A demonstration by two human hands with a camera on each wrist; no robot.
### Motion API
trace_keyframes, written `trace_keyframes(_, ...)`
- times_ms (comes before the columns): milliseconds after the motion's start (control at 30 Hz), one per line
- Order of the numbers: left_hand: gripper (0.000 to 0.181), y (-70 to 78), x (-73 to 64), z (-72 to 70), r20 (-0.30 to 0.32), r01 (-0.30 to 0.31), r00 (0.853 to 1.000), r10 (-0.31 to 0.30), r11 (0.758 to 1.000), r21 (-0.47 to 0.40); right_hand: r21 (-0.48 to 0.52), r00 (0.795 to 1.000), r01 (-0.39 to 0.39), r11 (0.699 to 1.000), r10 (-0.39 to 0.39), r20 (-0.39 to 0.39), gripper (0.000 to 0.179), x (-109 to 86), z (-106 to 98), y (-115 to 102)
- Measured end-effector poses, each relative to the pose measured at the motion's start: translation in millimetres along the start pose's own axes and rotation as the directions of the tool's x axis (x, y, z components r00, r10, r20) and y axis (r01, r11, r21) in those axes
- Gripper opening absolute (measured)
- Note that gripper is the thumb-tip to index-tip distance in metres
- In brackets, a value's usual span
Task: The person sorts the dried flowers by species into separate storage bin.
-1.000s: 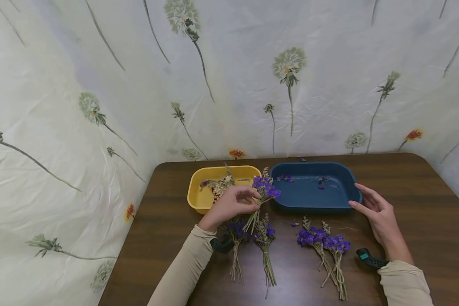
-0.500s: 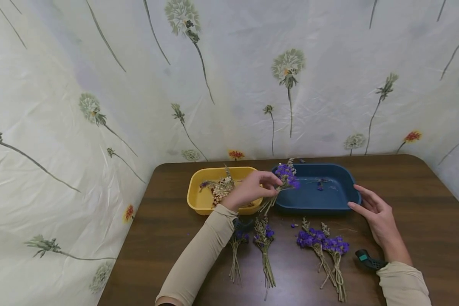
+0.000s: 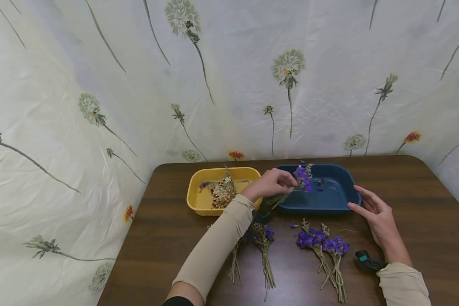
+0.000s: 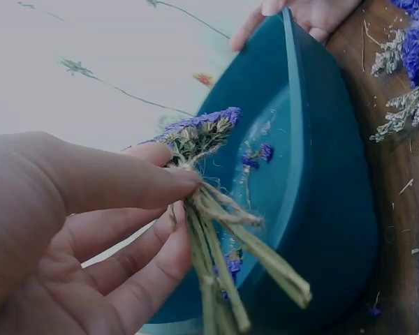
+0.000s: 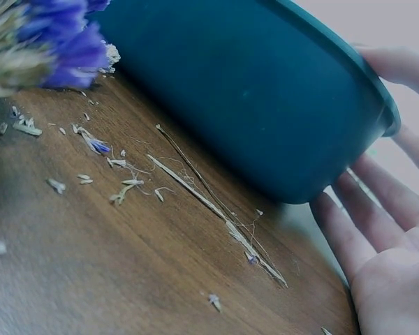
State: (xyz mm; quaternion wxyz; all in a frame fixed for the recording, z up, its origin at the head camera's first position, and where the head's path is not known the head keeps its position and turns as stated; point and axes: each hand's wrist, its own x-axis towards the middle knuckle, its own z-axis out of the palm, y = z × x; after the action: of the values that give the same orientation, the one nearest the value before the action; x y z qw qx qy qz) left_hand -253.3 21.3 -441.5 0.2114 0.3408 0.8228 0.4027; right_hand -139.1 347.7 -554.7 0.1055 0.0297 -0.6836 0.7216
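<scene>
My left hand (image 3: 272,184) pinches a small bunch of dried purple flowers (image 3: 303,177) over the left part of a blue tray (image 3: 325,200). In the left wrist view, thumb and fingers hold the flower bunch (image 4: 204,134) at its twine tie (image 4: 227,207), with cut green stems pointing down and toward the camera. My right hand (image 3: 378,217) grips the tray's right end. The right wrist view has its thumb at the rim and its fingers (image 5: 346,230) against the outer wall. A few loose purple bits (image 4: 258,155) lie inside the tray.
A yellow tray (image 3: 194,199) on the left holds a cream and reddish dried bunch (image 3: 223,193). Several tied purple bunches lie in front, including a right-hand bunch (image 3: 336,245) and a middle bunch (image 3: 265,244). Plant scraps (image 5: 195,188) litter the brown table (image 3: 157,238).
My left hand has carried the flower bunch rightward, from near the yellow tray to over the blue one. The right hand has stayed at the blue tray's right end.
</scene>
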Motion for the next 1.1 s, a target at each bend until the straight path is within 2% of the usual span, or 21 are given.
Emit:
trace_keyframes(267, 0.022, 1.4, 21.1, 10.0, 0.013, 0.025, 1.0, -0.025, 0.999, -0.031, 0.005, 1.0, 0.004, 1.0, -0.005, 0.005, 0.062, 0.3, -0.8, -1.1)
trace_keyframes(600, 0.023, 4.7, 43.9, 18.9, 0.064, 0.071, 0.995, -0.073, 0.997, 0.035, -0.012, 1.0, -0.003, 1.0, 0.003, -0.004, 0.062, 3.5, -1.0, 0.2)
trace_keyframes(867, 0.025, 3.0, 50.6, 29.5, 0.147, 0.107, 0.983, -0.113, 0.993, 0.047, 0.007, 1.0, 0.008, 1.0, -0.008, 0.01, 0.061, 2.8, -2.0, 1.3)
trace_keyframes(1100, 0.028, 3.2, 53.7, 35.7, 0.182, 0.135, 0.97, -0.161, 0.979, 0.15, -0.02, 1.0, 0.005, 1.0, -0.005, 0.001, 0.061, 2.9, -1.6, -0.5)
